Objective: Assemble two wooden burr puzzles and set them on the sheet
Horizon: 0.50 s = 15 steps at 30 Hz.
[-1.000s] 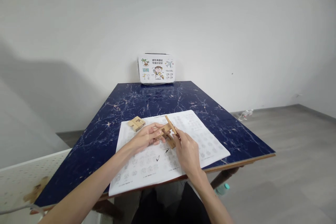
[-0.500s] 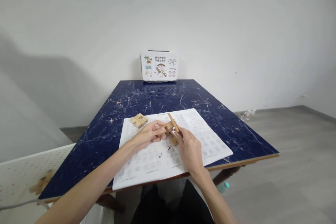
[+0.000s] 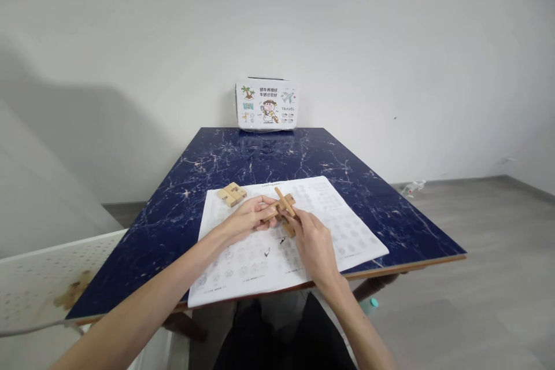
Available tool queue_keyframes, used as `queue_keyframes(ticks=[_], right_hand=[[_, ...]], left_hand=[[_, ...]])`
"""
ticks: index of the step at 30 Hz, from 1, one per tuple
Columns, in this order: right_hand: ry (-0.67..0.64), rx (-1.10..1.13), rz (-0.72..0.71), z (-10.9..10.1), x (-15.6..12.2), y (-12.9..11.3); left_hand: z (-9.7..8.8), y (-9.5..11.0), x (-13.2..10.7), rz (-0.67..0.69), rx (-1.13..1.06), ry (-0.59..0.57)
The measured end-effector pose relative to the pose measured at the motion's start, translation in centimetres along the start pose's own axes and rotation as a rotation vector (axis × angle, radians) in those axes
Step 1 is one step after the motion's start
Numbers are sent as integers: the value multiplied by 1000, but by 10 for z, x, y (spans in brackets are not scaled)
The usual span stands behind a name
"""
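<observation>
wooden puzzle (image 3: 284, 208) | left hand (image 3: 245, 221) and right hand (image 3: 313, 245) both pinch it, forearms converging over paper sheet (image 3: 243, 260)

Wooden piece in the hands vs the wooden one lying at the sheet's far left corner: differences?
The crossed piece is gripped by the left hand and right hand; the loose block lies untouched on the sheet. The crossed piece has slanted bars sticking out; the loose block is a compact, flat cluster. Both are light tan wood.
</observation>
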State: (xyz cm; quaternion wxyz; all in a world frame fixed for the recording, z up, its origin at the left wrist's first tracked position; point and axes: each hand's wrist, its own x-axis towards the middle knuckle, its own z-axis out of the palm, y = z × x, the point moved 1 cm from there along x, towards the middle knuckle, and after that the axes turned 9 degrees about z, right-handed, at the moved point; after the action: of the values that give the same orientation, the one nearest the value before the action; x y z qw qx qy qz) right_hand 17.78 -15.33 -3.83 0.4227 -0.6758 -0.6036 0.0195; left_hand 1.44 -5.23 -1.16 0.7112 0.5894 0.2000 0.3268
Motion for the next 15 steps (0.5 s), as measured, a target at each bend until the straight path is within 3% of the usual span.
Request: queue_keyframes(ticks=[7, 15], right_hand=[[7, -32, -67, 4, 0, 0], [-38, 130, 74, -2, 2, -1]], left_hand=[[2, -1, 1, 22, 2, -17], [5, -1, 2, -7, -50, 10]])
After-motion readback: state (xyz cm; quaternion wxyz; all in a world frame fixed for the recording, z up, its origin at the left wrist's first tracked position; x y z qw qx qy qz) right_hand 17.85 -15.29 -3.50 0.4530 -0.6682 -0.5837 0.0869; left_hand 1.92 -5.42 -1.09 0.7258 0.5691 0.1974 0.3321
